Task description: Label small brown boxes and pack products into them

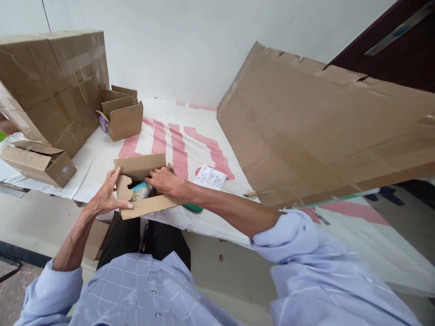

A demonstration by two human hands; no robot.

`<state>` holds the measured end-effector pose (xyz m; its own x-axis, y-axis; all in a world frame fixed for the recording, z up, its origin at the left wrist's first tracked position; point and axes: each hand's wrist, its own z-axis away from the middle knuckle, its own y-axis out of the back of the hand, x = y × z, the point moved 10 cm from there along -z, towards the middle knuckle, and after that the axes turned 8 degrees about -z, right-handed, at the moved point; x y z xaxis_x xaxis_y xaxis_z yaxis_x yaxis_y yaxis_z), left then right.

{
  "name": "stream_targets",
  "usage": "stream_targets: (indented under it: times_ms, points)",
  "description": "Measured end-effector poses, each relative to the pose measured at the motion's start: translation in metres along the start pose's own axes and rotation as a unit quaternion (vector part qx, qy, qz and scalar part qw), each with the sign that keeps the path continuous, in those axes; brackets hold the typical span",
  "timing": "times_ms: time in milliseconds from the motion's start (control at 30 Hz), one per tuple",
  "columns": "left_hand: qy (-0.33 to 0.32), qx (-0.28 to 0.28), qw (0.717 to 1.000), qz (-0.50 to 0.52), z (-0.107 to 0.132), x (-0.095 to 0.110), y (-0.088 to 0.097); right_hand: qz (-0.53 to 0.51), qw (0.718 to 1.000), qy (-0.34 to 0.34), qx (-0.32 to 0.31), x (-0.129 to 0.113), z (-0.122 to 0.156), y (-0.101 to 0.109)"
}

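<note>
A small cardboard box (144, 209) sits at the front edge of the table with its top flaps raised. My left hand (108, 192) grips its left side, thumb over the near flap and fingers on the far-left corner. Inside the box lies a blue and whitish packet (140, 190), partly hidden by the flaps. My right hand (166, 182) reaches in over the right end, fingers bent and close together beside the packet. What the fingertips hold, if anything, is hidden. Right of the box, a printed sheet (210, 176) lies on the cloth, and a green object (193, 208) shows under my right forearm.
An open divided box (126, 122) with a purple item (102, 123) stands behind on the left. A closed-up small box (37, 163) is at the left edge, before large taped cartons (57, 81). A big cardboard panel (326, 131) leans on the right.
</note>
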<state>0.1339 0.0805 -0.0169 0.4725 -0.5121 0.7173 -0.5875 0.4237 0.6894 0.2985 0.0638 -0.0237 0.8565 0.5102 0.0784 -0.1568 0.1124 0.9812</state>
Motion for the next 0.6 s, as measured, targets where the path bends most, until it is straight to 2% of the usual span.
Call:
stream_targets:
  times_ms: [100, 200, 267, 333, 433, 500, 600]
  points:
    - [-0.023, -0.013, 0.999, 0.026, 0.003, -0.002, 0.001, -0.001, 1.0, 0.024, -0.006, -0.009, -0.006, -0.003]
    - [-0.036, -0.018, 0.999, 0.028, 0.003, -0.004, 0.002, -0.003, 0.999, 0.048, 0.01, -0.014, -0.003, 0.003]
    - [-0.039, -0.02, 0.999, 0.027, 0.003, -0.005, 0.003, -0.025, 0.996, 0.066, 0.056, -0.015, 0.003, 0.018]
    - [-0.035, -0.023, 0.999, 0.03, 0.002, -0.006, 0.004, -0.077, 0.985, 0.078, 0.131, -0.01, 0.015, 0.042]
    - [-0.02, -0.021, 0.999, 0.03, 0.002, -0.008, 0.007, -0.211, 0.949, 0.064, 0.225, 0.016, 0.038, 0.08]
    - [-0.014, -0.008, 1.0, 0.025, 0.0, -0.006, 0.014, -0.327, 0.913, 0.036, 0.241, 0.039, 0.051, 0.097]
    - [-0.02, 0.055, 0.998, 0.024, -0.006, 0.01, 0.039, -0.474, 0.849, 0.007, 0.233, 0.064, 0.062, 0.11]
